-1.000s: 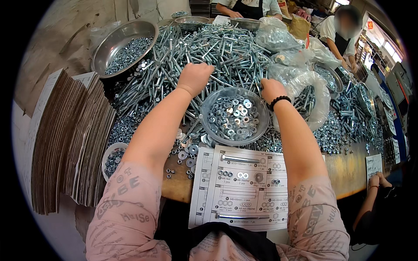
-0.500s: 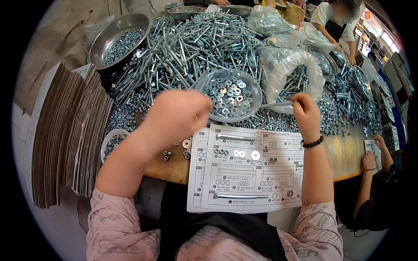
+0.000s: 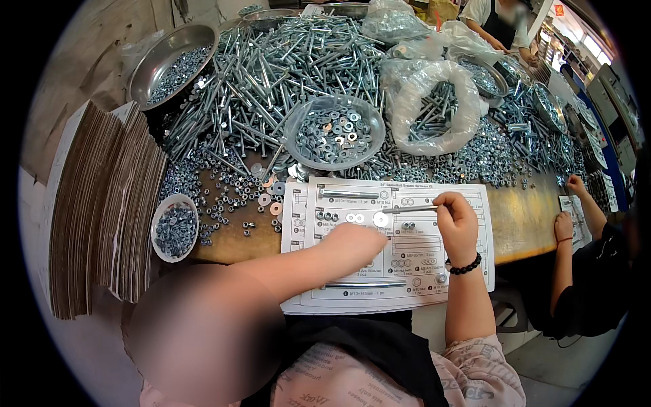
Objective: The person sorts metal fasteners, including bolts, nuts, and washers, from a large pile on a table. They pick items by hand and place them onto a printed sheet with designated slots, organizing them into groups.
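Over the upper right of a printed hardware sheet (image 3: 441, 308), my right hand (image 3: 457, 227) pinches a long silver bolt (image 3: 409, 209) by one end, its shaft pointing left. My left hand (image 3: 358, 245) is low over the middle of the sheet, fingers closed downward; whatever they hold is hidden. On the sheet, a long bolt (image 3: 359, 195) lies along the top and another bolt (image 3: 366, 284) near the bottom. Between them sit several dark nuts (image 3: 327, 217), two small washers (image 3: 354, 218), a large washer (image 3: 381, 219) and a pair of nuts (image 3: 408, 226).
A clear bowl of washers (image 3: 290, 146) stands behind the sheet, beside a plastic bag of bolts (image 3: 468, 95). A large bolt heap (image 3: 271, 74) fills the back. At left are a white nut bowl (image 3: 194, 230) and cardboard stacks (image 3: 102, 210). Another person's hands (image 3: 564, 226) work at right.
My left hand has come from beside the washer bowl toward me and right, onto the sheet. My right hand has brought the bolt from in front of the bag to above the sheet.
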A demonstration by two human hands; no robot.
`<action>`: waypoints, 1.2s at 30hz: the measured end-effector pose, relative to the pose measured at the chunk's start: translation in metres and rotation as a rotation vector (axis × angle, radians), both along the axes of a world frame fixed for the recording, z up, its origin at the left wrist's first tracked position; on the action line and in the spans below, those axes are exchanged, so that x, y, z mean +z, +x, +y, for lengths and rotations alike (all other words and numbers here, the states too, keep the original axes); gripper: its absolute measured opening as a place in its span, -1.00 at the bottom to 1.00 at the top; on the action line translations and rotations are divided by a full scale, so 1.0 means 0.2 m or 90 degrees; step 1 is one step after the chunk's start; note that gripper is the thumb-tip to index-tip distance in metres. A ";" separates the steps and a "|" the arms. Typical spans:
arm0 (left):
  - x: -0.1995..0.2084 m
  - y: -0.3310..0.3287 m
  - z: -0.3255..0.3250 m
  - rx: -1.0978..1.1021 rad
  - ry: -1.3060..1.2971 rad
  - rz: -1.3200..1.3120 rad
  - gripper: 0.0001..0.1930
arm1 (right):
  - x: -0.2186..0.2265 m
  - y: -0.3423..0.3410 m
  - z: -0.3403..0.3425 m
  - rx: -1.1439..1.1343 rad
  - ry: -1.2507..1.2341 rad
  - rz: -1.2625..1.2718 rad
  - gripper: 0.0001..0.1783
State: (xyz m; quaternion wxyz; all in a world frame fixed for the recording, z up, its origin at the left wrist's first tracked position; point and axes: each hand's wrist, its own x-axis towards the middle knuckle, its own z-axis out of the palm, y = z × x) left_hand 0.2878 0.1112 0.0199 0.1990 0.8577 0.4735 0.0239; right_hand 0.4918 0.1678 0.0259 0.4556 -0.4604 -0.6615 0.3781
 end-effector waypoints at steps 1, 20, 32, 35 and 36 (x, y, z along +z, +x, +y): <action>0.02 -0.05 -0.03 0.033 0.012 -0.051 -0.84 | -0.01 0.01 -0.02 0.004 -0.005 -0.006 -0.89; -0.17 -0.29 -0.21 0.221 0.127 -0.184 -0.70 | -0.14 -0.17 -0.21 0.264 -0.019 -0.409 -0.69; -0.13 -0.28 -0.22 0.234 0.132 -0.186 -0.65 | -0.05 -0.21 -0.12 0.286 0.042 -0.481 -0.69; -0.08 -0.33 -0.18 0.230 0.227 -0.169 -0.59 | 0.06 -0.24 0.04 0.272 0.085 -0.456 -0.72; -0.07 -0.37 -0.14 0.229 0.265 -0.174 -0.60 | 0.08 -0.26 0.11 0.265 0.126 -0.451 -0.74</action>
